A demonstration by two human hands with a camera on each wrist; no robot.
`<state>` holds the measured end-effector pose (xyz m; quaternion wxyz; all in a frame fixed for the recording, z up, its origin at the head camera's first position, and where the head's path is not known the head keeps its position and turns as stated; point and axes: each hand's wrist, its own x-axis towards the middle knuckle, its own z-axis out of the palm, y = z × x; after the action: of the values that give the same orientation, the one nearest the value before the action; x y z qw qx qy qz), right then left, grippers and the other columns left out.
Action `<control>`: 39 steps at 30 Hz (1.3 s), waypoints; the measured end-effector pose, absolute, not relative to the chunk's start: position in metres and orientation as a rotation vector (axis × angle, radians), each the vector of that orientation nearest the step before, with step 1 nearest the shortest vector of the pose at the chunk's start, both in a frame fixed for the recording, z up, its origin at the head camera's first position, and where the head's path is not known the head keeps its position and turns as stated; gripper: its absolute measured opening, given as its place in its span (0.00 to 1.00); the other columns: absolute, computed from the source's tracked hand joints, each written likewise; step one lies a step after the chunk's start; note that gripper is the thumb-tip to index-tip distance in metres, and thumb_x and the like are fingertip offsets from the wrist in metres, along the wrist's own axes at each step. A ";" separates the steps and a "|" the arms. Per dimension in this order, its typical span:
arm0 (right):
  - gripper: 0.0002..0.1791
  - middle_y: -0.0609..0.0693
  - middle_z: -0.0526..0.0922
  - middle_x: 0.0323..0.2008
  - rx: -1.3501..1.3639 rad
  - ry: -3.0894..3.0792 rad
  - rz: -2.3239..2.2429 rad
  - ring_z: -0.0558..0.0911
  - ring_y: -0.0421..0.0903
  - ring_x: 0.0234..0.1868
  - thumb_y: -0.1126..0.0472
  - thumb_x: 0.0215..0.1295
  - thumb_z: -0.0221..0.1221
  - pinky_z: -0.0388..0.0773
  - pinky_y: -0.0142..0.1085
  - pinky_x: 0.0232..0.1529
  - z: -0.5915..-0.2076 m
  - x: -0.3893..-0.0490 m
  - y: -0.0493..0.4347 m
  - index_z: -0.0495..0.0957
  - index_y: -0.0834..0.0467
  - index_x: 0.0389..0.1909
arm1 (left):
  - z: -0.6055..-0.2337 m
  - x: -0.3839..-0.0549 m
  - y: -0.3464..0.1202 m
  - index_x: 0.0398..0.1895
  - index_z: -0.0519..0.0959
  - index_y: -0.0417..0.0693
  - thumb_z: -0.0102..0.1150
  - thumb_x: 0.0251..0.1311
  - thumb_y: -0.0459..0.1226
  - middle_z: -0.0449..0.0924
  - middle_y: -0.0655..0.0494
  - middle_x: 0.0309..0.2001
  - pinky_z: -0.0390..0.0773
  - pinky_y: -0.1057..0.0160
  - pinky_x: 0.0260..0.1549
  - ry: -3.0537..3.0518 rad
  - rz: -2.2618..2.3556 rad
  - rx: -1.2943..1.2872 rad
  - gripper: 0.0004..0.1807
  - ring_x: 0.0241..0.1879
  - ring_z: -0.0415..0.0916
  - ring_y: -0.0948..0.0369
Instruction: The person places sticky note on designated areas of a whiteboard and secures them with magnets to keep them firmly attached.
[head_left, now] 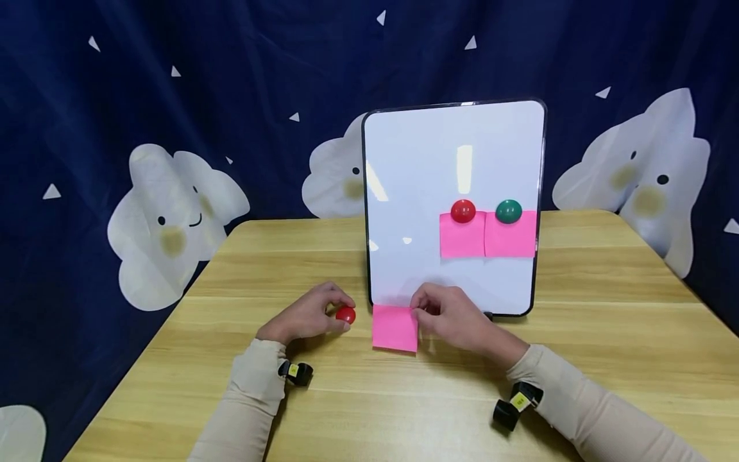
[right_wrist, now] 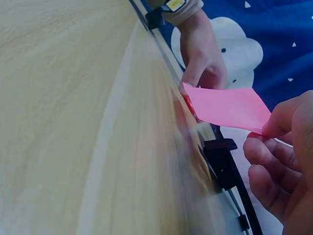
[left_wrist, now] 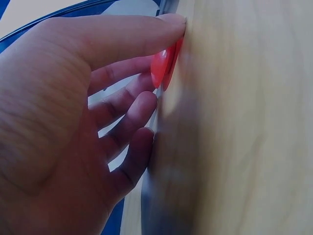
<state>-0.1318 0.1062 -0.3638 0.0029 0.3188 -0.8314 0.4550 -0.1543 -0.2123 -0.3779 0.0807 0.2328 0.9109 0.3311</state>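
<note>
My left hand point(head_left: 312, 313) is low over the table, its thumb and index finger round a round red magnet point(head_left: 346, 314). In the left wrist view the red magnet point(left_wrist: 160, 68) is at the wood, with the other fingers loosely bent beside it. Between thumb and fingertips my right hand point(head_left: 456, 319) pinches a pink sticky note point(head_left: 394, 328) by its right edge, in front of the whiteboard's lower left part. The right wrist view has the sticky note point(right_wrist: 230, 106) held off the table, partly covering the red magnet behind it.
A black-framed whiteboard point(head_left: 416, 173) stands upright on the wooden table point(head_left: 369, 410). On its right side are two more pink notes, one under a red magnet point(head_left: 463, 211), the other under a green magnet point(head_left: 509, 211). A dark blue curtain point(head_left: 277, 58) hangs behind.
</note>
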 end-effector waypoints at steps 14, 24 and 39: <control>0.08 0.43 0.78 0.28 0.918 -2.532 1.438 0.76 0.45 0.29 0.68 0.66 0.62 0.74 0.34 0.30 -0.352 -0.135 0.107 0.80 0.51 0.37 | -0.377 -0.153 -0.215 0.49 0.84 0.50 0.74 0.54 0.34 0.74 0.58 0.49 0.77 0.57 0.49 2.723 1.000 0.693 0.18 0.49 0.72 0.57; 0.07 0.46 0.78 0.28 0.878 -2.513 1.445 0.75 0.47 0.28 0.68 0.66 0.62 0.72 0.34 0.25 -0.341 -0.140 0.111 0.80 0.52 0.39 | -0.377 -0.153 -0.212 0.48 0.84 0.51 0.74 0.54 0.35 0.74 0.58 0.48 0.77 0.57 0.48 2.722 1.003 0.688 0.17 0.49 0.72 0.57; 0.06 0.46 0.79 0.27 0.840 -2.406 1.366 0.77 0.47 0.27 0.67 0.66 0.63 0.75 0.35 0.25 -0.312 -0.152 0.113 0.79 0.55 0.40 | -0.378 -0.153 -0.211 0.48 0.84 0.52 0.74 0.54 0.35 0.74 0.60 0.48 0.76 0.58 0.49 2.725 0.989 0.655 0.17 0.49 0.71 0.59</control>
<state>-0.1524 0.1125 -0.3121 0.1247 0.2881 -0.8257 0.4686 -0.1532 -0.2110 -0.3776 0.0849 0.2196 0.9136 0.3315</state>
